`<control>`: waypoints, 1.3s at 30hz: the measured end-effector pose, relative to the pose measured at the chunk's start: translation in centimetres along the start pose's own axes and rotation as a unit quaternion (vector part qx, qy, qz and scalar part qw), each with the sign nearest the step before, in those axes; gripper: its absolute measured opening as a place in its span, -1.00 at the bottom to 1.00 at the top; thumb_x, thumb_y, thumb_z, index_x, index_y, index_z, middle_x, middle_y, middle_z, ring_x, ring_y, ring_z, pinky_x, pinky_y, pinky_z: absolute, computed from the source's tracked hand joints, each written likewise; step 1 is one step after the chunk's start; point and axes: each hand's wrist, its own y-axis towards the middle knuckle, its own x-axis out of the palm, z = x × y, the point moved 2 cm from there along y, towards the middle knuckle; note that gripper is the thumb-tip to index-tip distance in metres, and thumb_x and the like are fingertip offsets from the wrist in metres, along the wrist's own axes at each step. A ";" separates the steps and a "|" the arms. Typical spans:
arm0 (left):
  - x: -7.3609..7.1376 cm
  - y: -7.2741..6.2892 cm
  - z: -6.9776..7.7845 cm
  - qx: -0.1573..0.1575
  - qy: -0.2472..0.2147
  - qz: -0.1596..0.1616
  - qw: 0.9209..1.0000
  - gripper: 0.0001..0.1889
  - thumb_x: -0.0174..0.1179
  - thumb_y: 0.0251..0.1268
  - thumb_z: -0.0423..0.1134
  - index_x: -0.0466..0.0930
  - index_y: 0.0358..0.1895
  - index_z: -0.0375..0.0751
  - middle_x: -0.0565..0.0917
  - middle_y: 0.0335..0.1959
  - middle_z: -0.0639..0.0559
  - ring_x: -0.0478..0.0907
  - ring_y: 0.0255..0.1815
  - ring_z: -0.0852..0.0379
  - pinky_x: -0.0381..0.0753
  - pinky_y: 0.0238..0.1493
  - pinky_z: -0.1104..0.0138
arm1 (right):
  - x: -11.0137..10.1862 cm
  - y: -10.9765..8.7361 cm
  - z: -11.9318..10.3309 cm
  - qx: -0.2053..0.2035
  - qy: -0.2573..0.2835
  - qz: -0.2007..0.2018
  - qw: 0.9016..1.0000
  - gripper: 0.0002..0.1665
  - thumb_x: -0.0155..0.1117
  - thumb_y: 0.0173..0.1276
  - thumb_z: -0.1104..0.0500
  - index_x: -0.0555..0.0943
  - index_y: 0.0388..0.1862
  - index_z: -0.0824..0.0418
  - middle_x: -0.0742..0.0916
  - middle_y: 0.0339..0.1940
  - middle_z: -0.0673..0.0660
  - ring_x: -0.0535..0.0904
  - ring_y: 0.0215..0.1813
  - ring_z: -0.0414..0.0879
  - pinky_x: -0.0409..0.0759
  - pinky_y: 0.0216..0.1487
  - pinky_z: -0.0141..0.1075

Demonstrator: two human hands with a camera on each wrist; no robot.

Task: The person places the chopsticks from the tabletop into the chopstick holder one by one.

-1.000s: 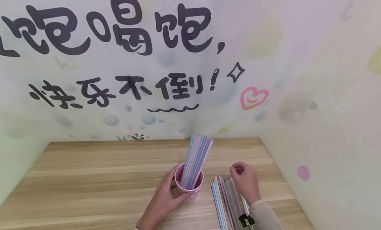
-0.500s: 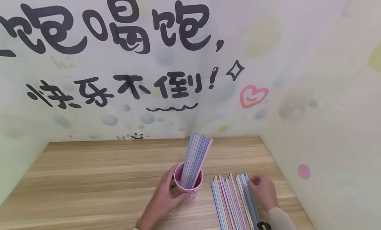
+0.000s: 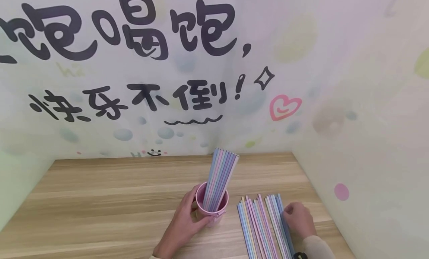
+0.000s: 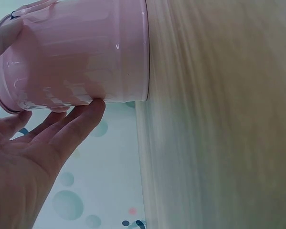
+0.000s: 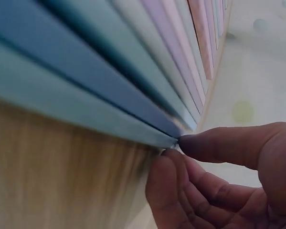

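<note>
A small pink bucket [image 3: 212,215] with a bow-like detail stands upright on the wooden table. Several pastel pencils [image 3: 221,181], unsharpened and flat-sided, lean together inside it. My left hand [image 3: 184,221] grips the bucket from its left side, thumb in front and fingers behind; the left wrist view shows fingertips against its wall. On the right, more pencils [image 3: 256,225] lie side by side in blue, yellow, pink and purple. My right hand [image 3: 299,218] is at the far end of the row's right edge, thumb and fingertips pinching the tip of a blue pencil [image 5: 133,119].
The wood-grain table [image 3: 117,199] runs back to a printed wall sheet [image 3: 187,140] with dark lettering and coloured dots. A pale side wall [image 3: 378,169] borders the table just right of the right hand. A black band [image 3: 300,255] shows at the right wrist.
My right hand has moved right and slightly nearer, off the middle of the pencil row to its right edge, uncovering white and blue pencils. The left hand and bucket stay put.
</note>
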 end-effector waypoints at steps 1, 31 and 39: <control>0.0 0.0 0.0 0.000 -0.001 0.000 1.000 0.04 0.55 0.00 -0.04 0.07 0.54 0.34 0.33 0.40 0.14 0.37 0.35 0.10 0.61 0.24 0.29 | -0.1 0.0 0.1 0.000 -0.004 -0.002 1.000 -0.85 0.29 0.24 0.30 0.64 -0.32 0.42 0.70 -0.44 0.15 0.60 -0.40 -0.02 0.68 -0.41 -0.14; -0.1 0.0 0.1 0.001 -0.002 -0.002 1.000 0.04 0.55 0.01 -0.04 0.06 0.54 0.34 0.34 0.39 0.12 0.37 0.35 0.08 0.61 0.25 0.27 | -1.7 -1.2 -6.5 -0.046 0.189 0.041 0.980 -0.76 0.23 0.31 0.31 0.59 -0.15 0.50 0.73 -0.38 0.21 0.69 -0.49 -0.05 0.76 -0.44 -0.34; -0.1 -0.1 0.1 0.008 0.000 0.001 1.000 0.03 0.55 0.00 -0.07 0.08 0.54 0.31 0.33 0.40 0.10 0.38 0.35 0.05 0.63 0.23 0.26 | -2.0 -1.4 -11.2 -0.068 0.318 0.082 0.942 -0.85 0.22 0.36 0.36 0.58 -0.19 0.49 0.70 -0.42 0.24 0.70 -0.49 -0.09 0.80 -0.37 -0.30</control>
